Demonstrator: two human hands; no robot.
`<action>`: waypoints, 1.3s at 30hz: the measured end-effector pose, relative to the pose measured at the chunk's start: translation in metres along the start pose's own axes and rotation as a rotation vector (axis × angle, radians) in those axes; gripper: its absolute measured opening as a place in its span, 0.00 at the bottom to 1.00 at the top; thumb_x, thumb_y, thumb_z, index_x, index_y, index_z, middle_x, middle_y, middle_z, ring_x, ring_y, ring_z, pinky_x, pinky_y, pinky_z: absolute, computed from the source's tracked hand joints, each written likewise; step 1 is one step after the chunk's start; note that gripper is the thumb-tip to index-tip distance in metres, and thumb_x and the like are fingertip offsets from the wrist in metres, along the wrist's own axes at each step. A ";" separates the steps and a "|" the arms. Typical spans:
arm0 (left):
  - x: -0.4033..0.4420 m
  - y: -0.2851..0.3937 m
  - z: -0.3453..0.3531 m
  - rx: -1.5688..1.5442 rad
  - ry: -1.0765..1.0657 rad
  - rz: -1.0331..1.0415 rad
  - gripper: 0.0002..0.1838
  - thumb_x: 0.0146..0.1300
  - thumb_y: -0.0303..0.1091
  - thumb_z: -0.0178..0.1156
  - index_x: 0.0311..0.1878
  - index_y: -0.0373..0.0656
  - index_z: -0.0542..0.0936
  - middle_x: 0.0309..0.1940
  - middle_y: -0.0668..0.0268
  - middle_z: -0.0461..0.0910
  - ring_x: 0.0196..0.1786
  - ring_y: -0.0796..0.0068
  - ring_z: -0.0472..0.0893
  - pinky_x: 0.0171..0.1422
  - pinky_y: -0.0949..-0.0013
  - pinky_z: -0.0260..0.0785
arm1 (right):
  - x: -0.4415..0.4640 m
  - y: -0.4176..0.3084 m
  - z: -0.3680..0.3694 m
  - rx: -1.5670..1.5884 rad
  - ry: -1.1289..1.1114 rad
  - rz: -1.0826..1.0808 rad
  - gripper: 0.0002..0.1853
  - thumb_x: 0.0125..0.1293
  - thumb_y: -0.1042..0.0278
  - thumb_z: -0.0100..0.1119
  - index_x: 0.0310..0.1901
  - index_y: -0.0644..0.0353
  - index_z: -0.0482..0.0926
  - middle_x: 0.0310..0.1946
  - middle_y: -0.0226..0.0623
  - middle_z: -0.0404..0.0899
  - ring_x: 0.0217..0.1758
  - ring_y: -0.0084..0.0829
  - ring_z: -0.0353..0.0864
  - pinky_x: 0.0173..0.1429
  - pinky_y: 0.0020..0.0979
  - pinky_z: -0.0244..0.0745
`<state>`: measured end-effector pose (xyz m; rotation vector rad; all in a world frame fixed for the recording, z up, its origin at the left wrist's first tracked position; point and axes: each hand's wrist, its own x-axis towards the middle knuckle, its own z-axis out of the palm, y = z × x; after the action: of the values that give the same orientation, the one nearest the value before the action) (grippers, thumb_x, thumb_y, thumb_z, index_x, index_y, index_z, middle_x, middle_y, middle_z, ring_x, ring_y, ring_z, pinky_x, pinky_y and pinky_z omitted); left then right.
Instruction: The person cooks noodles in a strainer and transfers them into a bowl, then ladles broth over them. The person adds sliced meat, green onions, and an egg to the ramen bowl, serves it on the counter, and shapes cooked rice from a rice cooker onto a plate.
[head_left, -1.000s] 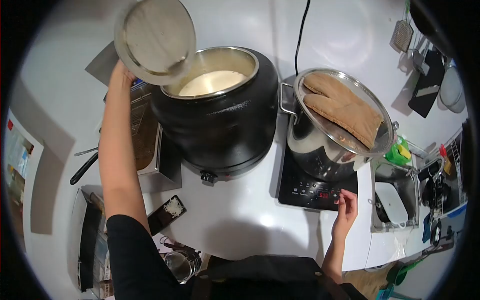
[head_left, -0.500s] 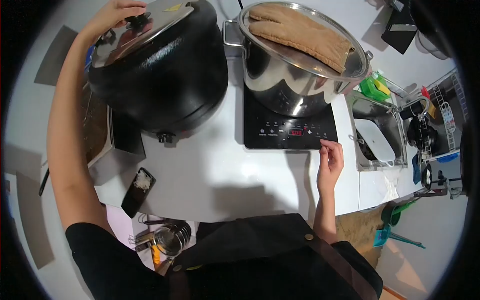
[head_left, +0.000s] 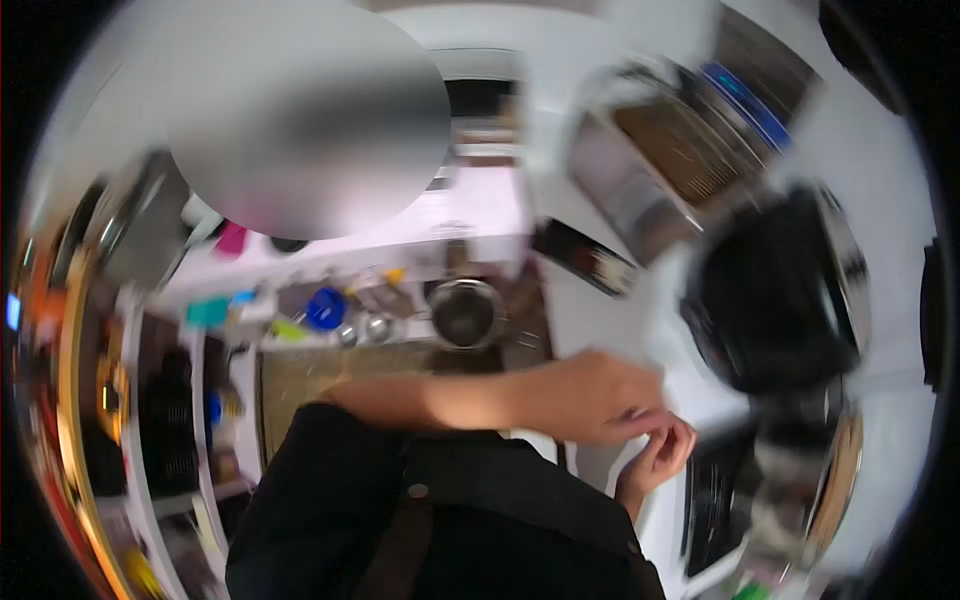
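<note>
Motion blurs the whole view. My left hand (head_left: 602, 398) reaches across in front of my body, just above my right hand; its fingers are smeared, and whether it holds anything is unclear. My right hand (head_left: 662, 458) is close by its fingertips, over the counter edge, with loosely bent fingers and nothing visible in them. Whether the hands touch cannot be told. A black round kettle (head_left: 765, 295) with a lid stands on the counter beyond them. Nearer the hands lies a small black tray (head_left: 570, 250) with something whitish at one end.
At the right are the black induction cooker (head_left: 712, 505), a steel pot (head_left: 783, 500) and a brown oven mitt (head_left: 840, 478). A boxy container (head_left: 625, 180) stands past the tray. Lower left are a steel pan (head_left: 467, 313), a blue item (head_left: 326, 309) and shelving (head_left: 145, 400).
The view has swung left, so the kettle and pot now appear at the right. My left hand has left the kettle lid's knob and come beside my right hand.
</note>
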<state>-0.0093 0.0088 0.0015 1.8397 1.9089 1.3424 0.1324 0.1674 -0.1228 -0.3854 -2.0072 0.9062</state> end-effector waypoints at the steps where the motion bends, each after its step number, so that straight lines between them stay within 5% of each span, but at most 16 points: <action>1: -0.052 -0.015 0.008 -0.035 0.074 -0.115 0.08 0.62 0.35 0.56 0.39 0.42 0.79 0.33 0.61 0.78 0.37 0.61 0.79 0.41 0.63 0.72 | -0.001 -0.008 0.021 0.158 -0.073 0.072 0.09 0.65 0.77 0.48 0.44 0.66 0.75 0.40 0.38 0.68 0.35 0.25 0.67 0.37 0.22 0.65; 6: -0.304 -0.002 0.016 0.127 0.318 -0.856 0.10 0.63 0.36 0.56 0.44 0.45 0.81 0.37 0.57 0.80 0.39 0.57 0.80 0.45 0.59 0.73 | -0.020 -0.065 0.123 0.292 -0.457 -0.044 0.08 0.67 0.75 0.47 0.45 0.65 0.73 0.39 0.35 0.67 0.34 0.22 0.65 0.37 0.22 0.64; 10: -0.420 0.070 0.014 0.033 0.788 -1.302 0.10 0.62 0.35 0.56 0.45 0.46 0.81 0.43 0.60 0.81 0.43 0.60 0.81 0.49 0.62 0.73 | -0.077 -0.137 0.215 0.439 -0.714 -0.276 0.09 0.66 0.77 0.47 0.45 0.66 0.73 0.40 0.33 0.67 0.36 0.21 0.65 0.41 0.21 0.64; 15: -0.521 0.124 0.014 0.151 0.926 -1.301 0.10 0.62 0.32 0.56 0.45 0.45 0.80 0.40 0.58 0.81 0.42 0.60 0.80 0.47 0.63 0.73 | -0.179 -0.302 0.315 0.598 -1.016 -0.505 0.10 0.61 0.79 0.51 0.44 0.66 0.76 0.38 0.38 0.72 0.41 0.29 0.73 0.45 0.26 0.67; 20: -0.584 0.163 -0.032 0.295 0.910 -1.231 0.10 0.61 0.30 0.56 0.46 0.43 0.80 0.37 0.56 0.80 0.39 0.57 0.80 0.45 0.62 0.73 | -0.222 -0.497 0.433 0.938 -1.058 -0.649 0.14 0.59 0.77 0.54 0.48 0.63 0.76 0.35 0.43 0.74 0.39 0.37 0.75 0.45 0.31 0.70; 22: -0.602 0.175 -0.057 0.253 0.953 -1.253 0.10 0.61 0.31 0.57 0.45 0.43 0.80 0.37 0.56 0.80 0.38 0.57 0.80 0.45 0.61 0.73 | -0.223 -0.569 0.494 0.967 -0.933 -0.900 0.14 0.60 0.71 0.55 0.47 0.62 0.76 0.36 0.46 0.75 0.39 0.40 0.75 0.44 0.33 0.70; 26: -0.645 0.173 -0.085 0.304 1.087 -1.224 0.10 0.61 0.31 0.57 0.45 0.43 0.80 0.37 0.56 0.80 0.37 0.56 0.81 0.44 0.61 0.74 | -0.223 -0.684 0.611 0.727 -0.863 -1.127 0.15 0.62 0.62 0.51 0.46 0.62 0.77 0.39 0.52 0.76 0.45 0.51 0.74 0.51 0.44 0.68; 29: -0.683 0.162 -0.103 0.314 1.114 -1.327 0.10 0.61 0.31 0.57 0.45 0.43 0.80 0.37 0.55 0.80 0.38 0.56 0.81 0.44 0.61 0.74 | -0.208 -0.748 0.714 0.514 -0.746 -1.208 0.24 0.63 0.54 0.50 0.56 0.60 0.73 0.48 0.58 0.73 0.54 0.54 0.71 0.58 0.45 0.67; 32: -0.735 0.148 -0.118 0.363 1.159 -1.323 0.11 0.61 0.31 0.57 0.46 0.43 0.80 0.37 0.56 0.81 0.38 0.57 0.81 0.44 0.62 0.73 | -0.182 -0.802 0.792 0.140 -1.010 -1.208 0.25 0.62 0.51 0.48 0.55 0.59 0.74 0.52 0.58 0.72 0.55 0.53 0.72 0.58 0.45 0.68; 34: -0.745 0.173 -0.160 0.263 1.337 -1.441 0.11 0.61 0.31 0.57 0.46 0.43 0.81 0.37 0.56 0.81 0.37 0.59 0.81 0.43 0.63 0.73 | -0.167 -0.822 0.814 0.142 -1.076 -1.408 0.24 0.63 0.54 0.47 0.50 0.67 0.76 0.35 0.54 0.80 0.40 0.47 0.80 0.51 0.38 0.72; 35: -0.750 0.183 -0.177 0.205 1.426 -1.490 0.11 0.61 0.30 0.57 0.46 0.43 0.81 0.37 0.56 0.81 0.37 0.60 0.81 0.43 0.64 0.73 | -0.162 -0.836 0.799 -0.005 -1.169 -1.436 0.23 0.60 0.58 0.48 0.49 0.68 0.76 0.39 0.55 0.80 0.42 0.47 0.80 0.51 0.38 0.72; 36: -0.768 0.182 -0.183 0.320 1.469 -1.453 0.11 0.61 0.28 0.57 0.46 0.42 0.81 0.38 0.56 0.82 0.36 0.64 0.81 0.42 0.66 0.72 | -0.152 -0.832 0.842 0.126 -1.017 -1.548 0.21 0.57 0.62 0.51 0.48 0.68 0.77 0.39 0.56 0.80 0.42 0.47 0.80 0.49 0.39 0.73; 39: -0.802 0.189 -0.210 0.332 1.674 -1.519 0.11 0.59 0.25 0.57 0.45 0.41 0.81 0.36 0.56 0.82 0.35 0.66 0.81 0.40 0.69 0.72 | -0.153 -0.853 0.801 -0.075 -1.335 -1.311 0.16 0.58 0.66 0.54 0.45 0.66 0.78 0.30 0.46 0.80 0.21 0.30 0.77 0.27 0.31 0.73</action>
<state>0.1663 -0.8166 -0.1061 -1.5185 2.7327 1.6733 -0.3778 -0.8679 0.1228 1.7587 -2.6101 0.1014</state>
